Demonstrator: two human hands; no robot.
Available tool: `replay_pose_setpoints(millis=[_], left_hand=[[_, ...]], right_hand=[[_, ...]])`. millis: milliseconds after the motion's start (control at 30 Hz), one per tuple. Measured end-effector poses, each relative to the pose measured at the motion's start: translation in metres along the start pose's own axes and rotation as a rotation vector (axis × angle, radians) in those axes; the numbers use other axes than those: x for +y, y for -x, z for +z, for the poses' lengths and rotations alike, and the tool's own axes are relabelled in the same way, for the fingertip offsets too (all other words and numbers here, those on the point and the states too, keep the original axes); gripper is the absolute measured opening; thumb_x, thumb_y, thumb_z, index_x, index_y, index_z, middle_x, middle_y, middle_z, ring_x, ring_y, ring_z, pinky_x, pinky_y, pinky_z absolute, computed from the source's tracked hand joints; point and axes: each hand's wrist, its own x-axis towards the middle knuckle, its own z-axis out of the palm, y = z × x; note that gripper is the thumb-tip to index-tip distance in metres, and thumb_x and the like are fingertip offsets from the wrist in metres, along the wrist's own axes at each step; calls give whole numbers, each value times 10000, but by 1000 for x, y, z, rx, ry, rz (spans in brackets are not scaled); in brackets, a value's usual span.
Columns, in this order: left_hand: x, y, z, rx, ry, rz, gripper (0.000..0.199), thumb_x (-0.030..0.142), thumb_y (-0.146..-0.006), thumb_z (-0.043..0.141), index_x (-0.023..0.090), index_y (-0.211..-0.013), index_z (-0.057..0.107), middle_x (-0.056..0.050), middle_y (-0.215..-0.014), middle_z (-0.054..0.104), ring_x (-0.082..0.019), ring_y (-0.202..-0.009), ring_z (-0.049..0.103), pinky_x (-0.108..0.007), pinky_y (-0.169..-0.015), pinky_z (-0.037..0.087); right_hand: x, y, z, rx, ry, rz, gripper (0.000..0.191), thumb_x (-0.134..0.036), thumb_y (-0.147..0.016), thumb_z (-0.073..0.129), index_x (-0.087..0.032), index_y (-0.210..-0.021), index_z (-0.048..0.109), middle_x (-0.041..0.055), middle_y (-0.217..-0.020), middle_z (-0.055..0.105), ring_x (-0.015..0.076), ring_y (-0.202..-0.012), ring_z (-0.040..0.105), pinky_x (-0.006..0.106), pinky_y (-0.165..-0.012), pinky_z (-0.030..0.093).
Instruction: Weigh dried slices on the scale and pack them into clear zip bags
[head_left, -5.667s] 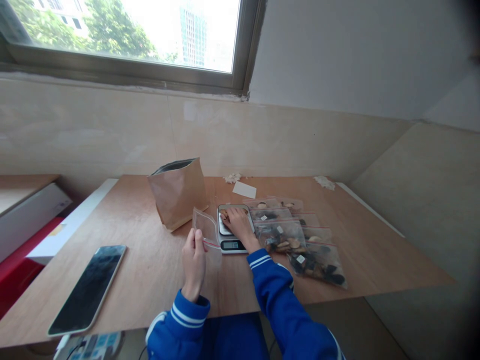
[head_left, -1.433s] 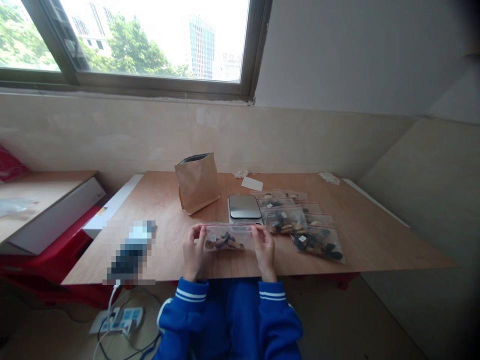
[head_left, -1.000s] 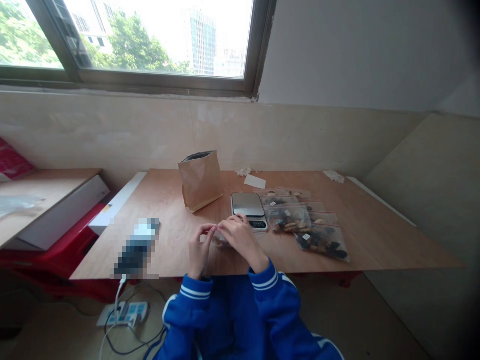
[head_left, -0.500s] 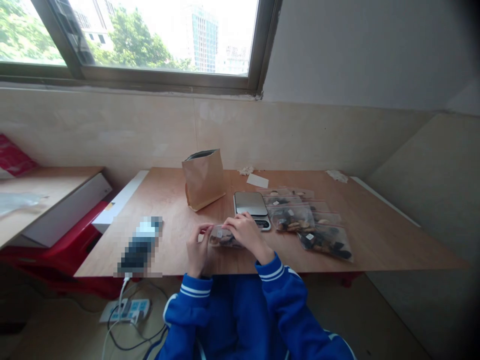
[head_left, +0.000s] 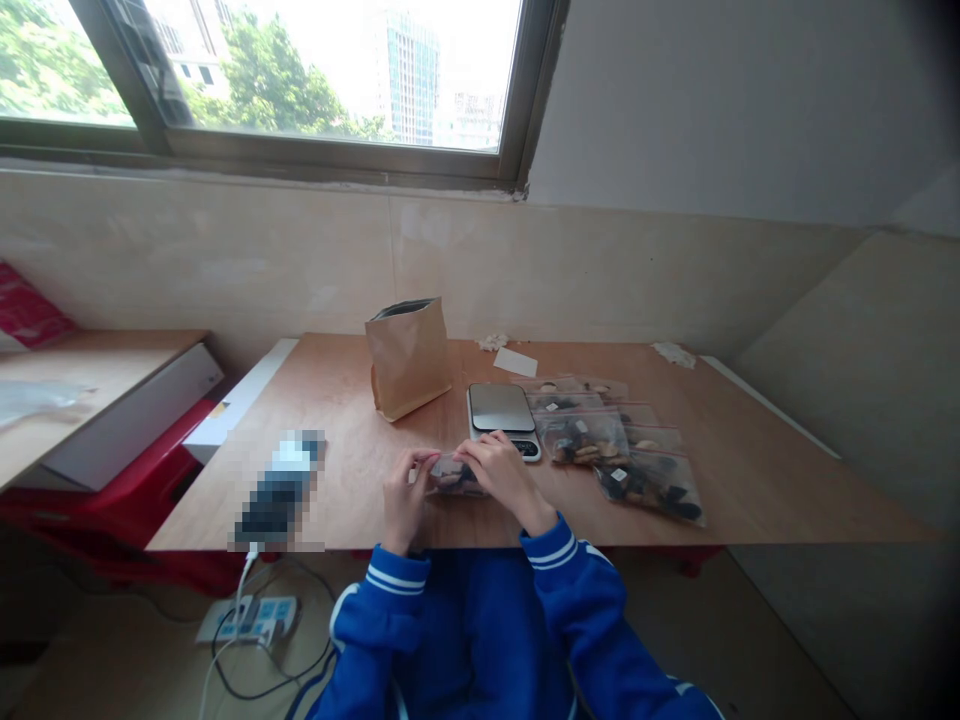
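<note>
Right now I'm on the single head-worn camera, looking forward and down from the person's head, across the wooden surface (head_left: pixel 780 500) toward the window (head_left: pixel 300 80). The left hand (head_left: pixel 405 510) and right hand (head_left: pixel 504 475) sit close, low in frame, the tiled wall (head_left: pixel 225 260) well beyond.

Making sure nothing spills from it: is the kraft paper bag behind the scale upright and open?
Upright and open: the kraft paper bag stands on its base on the wooden table, and its dark-lined mouth gapes at the top.
</note>
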Motion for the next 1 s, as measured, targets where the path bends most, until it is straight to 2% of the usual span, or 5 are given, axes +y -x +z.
replay_pose_setpoints(millis=[200, 333, 500, 667, 1000], left_hand=[[1, 1, 3, -46, 14, 14, 162, 378, -820, 648, 233, -846, 715, -44, -856, 708, -207, -829, 630, -327, -800, 488], [4, 5, 10, -53, 100, -59, 200, 397, -797, 674, 210, -847, 722, -59, -862, 712, -215, -846, 650, -329, -793, 509], [5, 12, 20, -35, 176, -83, 224, 393, -818, 654, 188, -879, 721, -71, -896, 716, -208, -869, 664, -313, -776, 523], [5, 10, 20, -46, 184, -106, 214, 382, -817, 659, 185, -877, 715, -71, -903, 717, -206, -874, 667, -317, -792, 520], [3, 14, 27, -42, 61, -34, 171, 356, -850, 618, 196, -874, 675, -61, -881, 696, -198, -853, 656, -311, -788, 498]], right_hand=[[5, 4, 1, 14, -48, 18, 231, -153, -953, 476, -214, -825, 659, 14, -730, 708, 169, -692, 624, 315, -792, 370], [5, 5, 1, 14, -72, 19, 290, -42, -907, 463, -226, -821, 670, -12, -741, 727, 139, -649, 623, 312, -821, 354], [3, 5, -3, 12, -64, -14, 220, -141, -941, 489, -231, -873, 678, 13, -783, 722, 173, -745, 623, 320, -804, 371], [2, 6, -6, 40, -63, -44, 188, -238, -962, 492, -215, -903, 670, 35, -850, 716, 207, -821, 604, 341, -805, 380], [3, 6, -2, 60, -24, -38, 305, -31, -899, 435, -202, -768, 649, 17, -688, 675, 171, -685, 597, 322, -782, 343]])
